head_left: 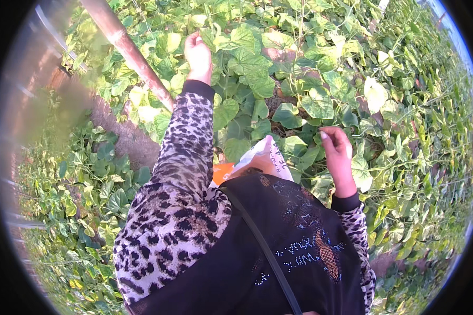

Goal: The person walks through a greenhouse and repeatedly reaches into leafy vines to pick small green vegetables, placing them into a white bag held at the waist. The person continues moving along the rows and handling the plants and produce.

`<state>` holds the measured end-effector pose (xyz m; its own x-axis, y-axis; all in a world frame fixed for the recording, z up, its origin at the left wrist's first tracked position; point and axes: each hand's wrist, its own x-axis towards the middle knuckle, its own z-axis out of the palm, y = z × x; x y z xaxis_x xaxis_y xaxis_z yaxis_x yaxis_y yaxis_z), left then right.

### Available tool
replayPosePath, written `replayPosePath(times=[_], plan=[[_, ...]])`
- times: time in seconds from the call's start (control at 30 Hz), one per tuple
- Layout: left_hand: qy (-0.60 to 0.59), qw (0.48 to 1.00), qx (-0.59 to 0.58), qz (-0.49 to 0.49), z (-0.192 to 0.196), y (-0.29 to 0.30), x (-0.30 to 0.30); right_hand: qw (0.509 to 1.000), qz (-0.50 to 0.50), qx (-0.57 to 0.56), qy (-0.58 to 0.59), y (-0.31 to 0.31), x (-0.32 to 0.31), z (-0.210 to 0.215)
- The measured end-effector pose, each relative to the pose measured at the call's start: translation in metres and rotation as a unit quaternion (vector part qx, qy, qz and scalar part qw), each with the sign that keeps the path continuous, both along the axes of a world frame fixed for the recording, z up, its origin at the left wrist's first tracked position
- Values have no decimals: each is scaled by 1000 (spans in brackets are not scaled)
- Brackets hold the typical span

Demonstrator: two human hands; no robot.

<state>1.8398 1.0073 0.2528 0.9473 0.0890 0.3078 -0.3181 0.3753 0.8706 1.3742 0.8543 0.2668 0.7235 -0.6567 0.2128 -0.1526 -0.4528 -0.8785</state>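
Note:
My left hand (198,55) reaches up into a wall of broad green vine leaves (278,68), its fingers curled among the leaves at the top; what they grip is hidden. My right hand (337,152) is lower and to the right, fingers bent and touching leaves and a thin stem. Both arms wear leopard-print sleeves (186,152). A white bag (263,155) with an orange part (222,170) hangs at my chest between the arms.
A rusty slanted pole (129,50) crosses the upper left beside my left arm. Bare soil (126,139) forms a path below it, with more low green plants (84,210) on the left. Thin support wires run through the foliage on the right.

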Motion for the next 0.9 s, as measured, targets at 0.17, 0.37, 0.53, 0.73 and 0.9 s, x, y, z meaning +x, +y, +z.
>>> replayPosePath(times=[0.17,0.37,0.53,0.73,0.9], plan=[[8,977,85,-196,-15,-7,62,979,198,-47,22,79,134,28],[26,937,197,-288,-16,3,29,968,215,78,107,102,221,18],[-43,916,240,-320,-17,9,-5,972,171,93,129,82,262,-2],[-23,932,235,-275,-10,23,-50,992,16,-47,120,97,280,-23],[1,946,202,-252,-9,22,-67,981,-8,-163,105,93,284,-27]])
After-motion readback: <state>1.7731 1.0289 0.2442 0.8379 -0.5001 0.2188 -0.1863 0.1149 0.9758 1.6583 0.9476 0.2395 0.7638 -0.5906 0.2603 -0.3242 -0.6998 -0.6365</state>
